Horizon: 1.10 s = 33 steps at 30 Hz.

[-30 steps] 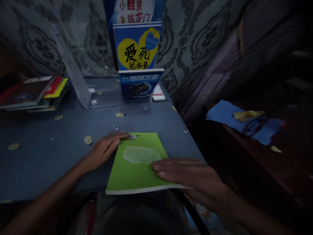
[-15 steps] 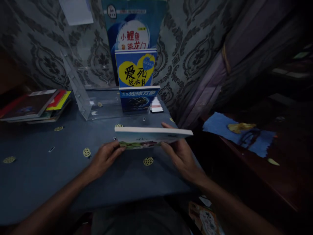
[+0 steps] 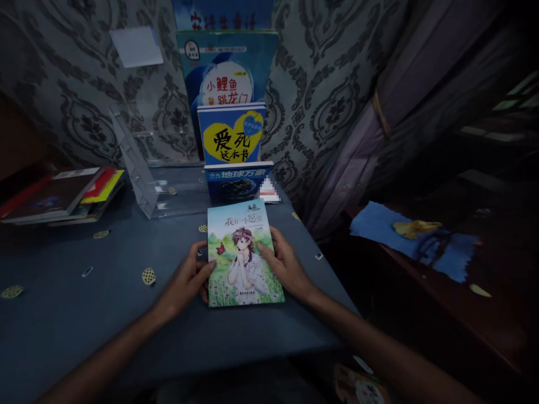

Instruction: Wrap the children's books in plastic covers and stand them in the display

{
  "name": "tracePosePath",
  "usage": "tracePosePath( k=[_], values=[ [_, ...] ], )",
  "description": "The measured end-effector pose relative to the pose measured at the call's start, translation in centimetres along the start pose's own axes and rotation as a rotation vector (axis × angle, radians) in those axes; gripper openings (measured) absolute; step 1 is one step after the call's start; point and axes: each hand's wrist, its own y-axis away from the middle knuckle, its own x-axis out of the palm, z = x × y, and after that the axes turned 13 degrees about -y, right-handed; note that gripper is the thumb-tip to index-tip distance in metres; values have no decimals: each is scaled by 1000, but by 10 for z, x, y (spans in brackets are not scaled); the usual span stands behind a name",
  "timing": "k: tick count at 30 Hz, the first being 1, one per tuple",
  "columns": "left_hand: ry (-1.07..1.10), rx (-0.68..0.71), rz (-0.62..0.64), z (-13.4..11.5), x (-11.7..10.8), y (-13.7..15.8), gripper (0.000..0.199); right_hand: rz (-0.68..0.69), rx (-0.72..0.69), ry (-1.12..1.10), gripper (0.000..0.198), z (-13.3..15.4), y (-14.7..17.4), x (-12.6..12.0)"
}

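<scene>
Between my hands is a paperback book [image 3: 244, 264], its cover facing me, with a drawn figure, a red butterfly and green meadow on it. My left hand [image 3: 193, 275] grips its left edge, thumb on the cover and fingers behind. On the right edge, my right hand [image 3: 284, 261] holds it the same way. Just beyond stands a clear acrylic rack [image 3: 137, 168] with upright books: a blue earth book [image 3: 240, 177] in front, a blue book with a yellow heart [image 3: 231, 134] behind it, then a taller teal book [image 3: 229, 67].
A stack of books [image 3: 54, 193] lies at the table's left. The patterned tablecloth [image 3: 105, 314] covers the table, whose right edge runs close to my right forearm. A blue cloth [image 3: 374, 224] with a yellowish object rests on a dark red surface at right. A purple curtain [image 3: 357, 123] hangs behind.
The book has tilted from nearly edge-on to showing its full cover, and its right end has swung inward. My right hand has moved left with it. The view has tipped upward slightly.
</scene>
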Motion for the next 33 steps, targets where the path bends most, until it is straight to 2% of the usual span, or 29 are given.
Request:
tracePosePath(
  k=[5,8,10,13,15,18,21,23,27,33],
  values=[
    [-146,-100,96,0,-3,-2,83,38,126,141,45,-17,-8,-8],
    [-350,-97,142,-5,-11,-3,68,50,112,330,51,-18,-8,-13],
    [-604,6,59,-8,-17,-7,51,44,55,503,48,-17,-5,-16],
    [-1018,195,-185,-7,-26,-18,33,49,-57,750,38,-15,-2,-15],
    [-1149,304,-280,-3,-29,-27,27,108,-154,798,36,-12,-4,-7],
    [-1142,434,-287,8,-29,-38,25,290,-255,670,45,-6,-16,16],
    [-1096,492,-292,22,-27,-41,28,503,-213,533,57,-2,-31,44],
    [-1059,522,-298,29,-28,-41,32,588,-168,487,63,-2,-40,59],
    [-1012,545,-291,33,-31,-40,33,656,-118,447,71,-6,-49,69],
    [-1020,567,-296,31,-31,-42,28,603,-131,522,73,-15,-53,51]
  ],
)
